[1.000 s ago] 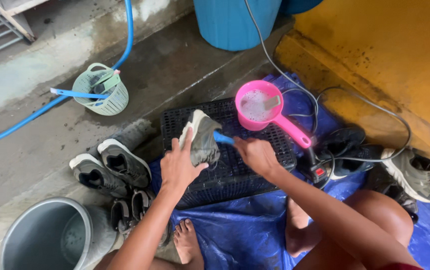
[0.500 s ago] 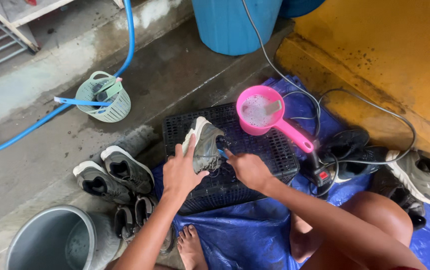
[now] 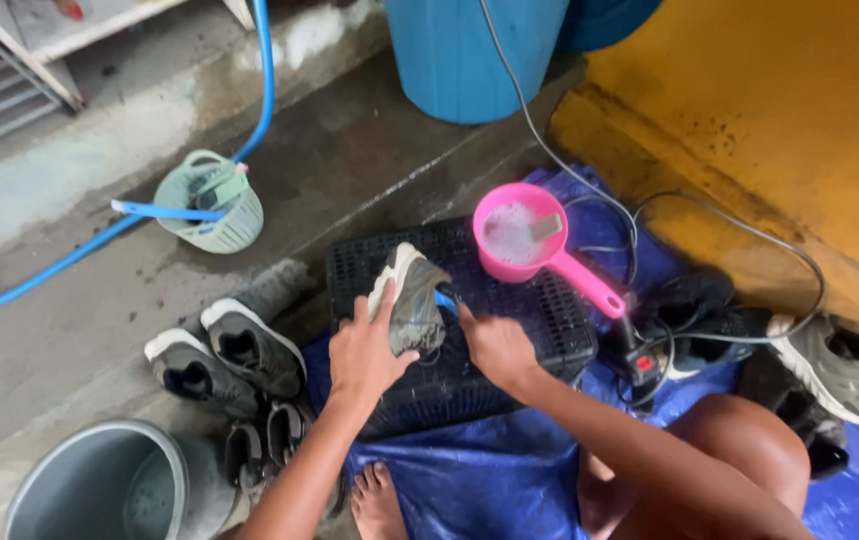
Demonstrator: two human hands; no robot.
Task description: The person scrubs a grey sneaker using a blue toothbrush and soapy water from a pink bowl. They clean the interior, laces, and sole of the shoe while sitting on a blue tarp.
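Nearest the camera, the person's bare foot (image 3: 378,500) rests on a blue tarpaulin (image 3: 480,480) that covers the floor under the work area, apparently to catch run-off. A grey bucket (image 3: 100,495) stands at the lower left, within arm's reach.

Left hand (image 3: 365,355): the grip is closed around the side of a grey sneaker (image 3: 412,300), fingers spread along its upper. The shoe is held on edge, toe tilted away, pinned against the top of a black perforated crate (image 3: 510,340). The crate serves as a raised, draining work surface.

Right hand (image 3: 495,345): the grip is curled shut on a small tool, of which only a blue tip (image 3: 447,299) shows against the shoe. It looks like a brush handle; the working end is hidden, so I cannot confirm this.

To the left of the crate, a pair of dark shoes (image 3: 225,355) lies on the wet concrete floor (image 3: 350,160), with sandals (image 3: 265,445) just beside them. To the right, more footwear (image 3: 830,365) lies among loose cables (image 3: 710,225).

On the far edge of the crate sits a pink dipper (image 3: 525,235) holding sudsy water, handle pointing toward the right hand. Further off, a pale green basket (image 3: 212,205) sits with a blue hose (image 3: 50,270) across it. A blue barrel (image 3: 475,55) stands at the back.
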